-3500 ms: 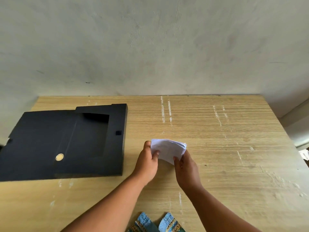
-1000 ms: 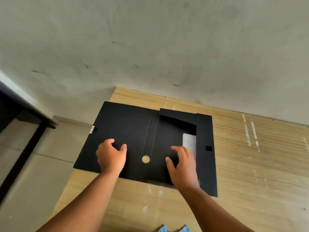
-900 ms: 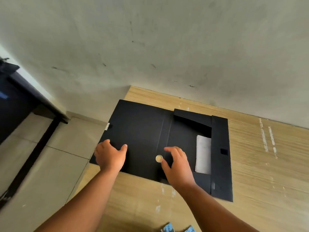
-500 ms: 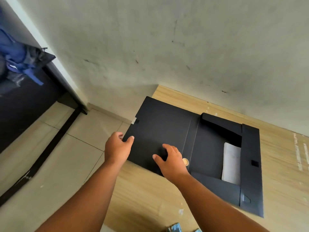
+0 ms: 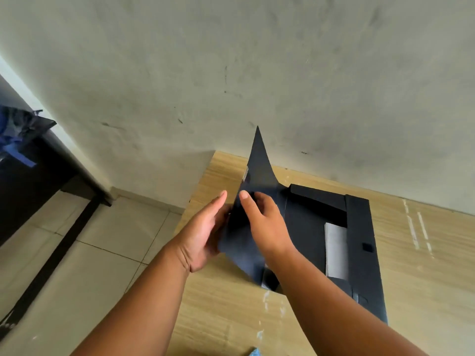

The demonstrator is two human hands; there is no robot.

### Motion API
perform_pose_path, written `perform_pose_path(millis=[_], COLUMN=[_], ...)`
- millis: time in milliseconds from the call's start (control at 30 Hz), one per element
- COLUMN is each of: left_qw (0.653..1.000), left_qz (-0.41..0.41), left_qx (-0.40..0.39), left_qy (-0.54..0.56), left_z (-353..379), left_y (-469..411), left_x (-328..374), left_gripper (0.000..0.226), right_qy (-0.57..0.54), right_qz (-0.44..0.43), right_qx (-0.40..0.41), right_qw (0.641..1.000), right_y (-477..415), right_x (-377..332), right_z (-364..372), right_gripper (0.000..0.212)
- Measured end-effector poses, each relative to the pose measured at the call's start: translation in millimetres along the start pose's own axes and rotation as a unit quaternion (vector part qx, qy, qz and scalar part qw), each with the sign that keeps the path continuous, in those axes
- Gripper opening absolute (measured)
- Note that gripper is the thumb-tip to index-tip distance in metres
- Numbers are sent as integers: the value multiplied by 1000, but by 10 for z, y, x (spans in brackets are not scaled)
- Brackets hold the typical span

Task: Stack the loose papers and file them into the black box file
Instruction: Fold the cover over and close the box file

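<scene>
The black box file [image 5: 359, 227] lies on the wooden table [image 5: 424, 265] with its tray facing up. A white stack of papers [image 5: 335, 249] rests inside the tray against its right wall. The file's lid flap [image 5: 257, 170] stands lifted, its far corner pointing up against the wall. My left hand [image 5: 205, 235] supports the flap from its outer left side. My right hand [image 5: 262, 219] grips the flap from the inner side, thumb at its left edge.
The table's left edge [image 5: 195, 209] drops to a tiled floor [image 5: 90, 247]. A dark piece of furniture [image 5: 33, 181] with blue cloth on it stands at far left. A grey wall [image 5: 282, 73] runs right behind the table.
The flap lay flat half a second ago with both hands at its left part. Both hands now hold it raised and swung toward the tray. The papers have stayed in the tray.
</scene>
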State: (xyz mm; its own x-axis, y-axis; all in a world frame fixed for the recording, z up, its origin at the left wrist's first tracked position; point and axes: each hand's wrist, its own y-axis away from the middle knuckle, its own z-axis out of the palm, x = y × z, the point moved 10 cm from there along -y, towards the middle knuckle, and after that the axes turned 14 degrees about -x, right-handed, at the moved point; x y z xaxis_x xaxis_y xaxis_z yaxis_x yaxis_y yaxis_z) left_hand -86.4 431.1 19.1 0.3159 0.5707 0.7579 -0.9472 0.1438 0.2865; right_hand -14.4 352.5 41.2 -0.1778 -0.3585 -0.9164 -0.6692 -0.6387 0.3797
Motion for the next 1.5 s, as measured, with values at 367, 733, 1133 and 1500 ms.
perform_pose_path(millis=[367, 733, 1133, 1500], left_qw=[953, 648, 585, 562], left_qz=[-46, -107, -93, -144], left_qx=[-53, 42, 87, 75], left_qy=[-295, -753, -801, -811], left_z=[908, 780, 798, 835], left_y=[-985, -1306, -1329, -1410], left_x=[-731, -1435, -1507, -1578], left_gripper=[75, 78, 80, 92], right_qy=[-89, 265, 378, 460], right_qz=[61, 173, 223, 161], right_qx=[142, 235, 79, 38], right_qw=[984, 919, 895, 873], right_y=[760, 1139, 712, 909], right_x=[164, 1061, 1883, 2014], right_z=[-1570, -2608, -2510, -2591], right_gripper=[28, 59, 76, 77])
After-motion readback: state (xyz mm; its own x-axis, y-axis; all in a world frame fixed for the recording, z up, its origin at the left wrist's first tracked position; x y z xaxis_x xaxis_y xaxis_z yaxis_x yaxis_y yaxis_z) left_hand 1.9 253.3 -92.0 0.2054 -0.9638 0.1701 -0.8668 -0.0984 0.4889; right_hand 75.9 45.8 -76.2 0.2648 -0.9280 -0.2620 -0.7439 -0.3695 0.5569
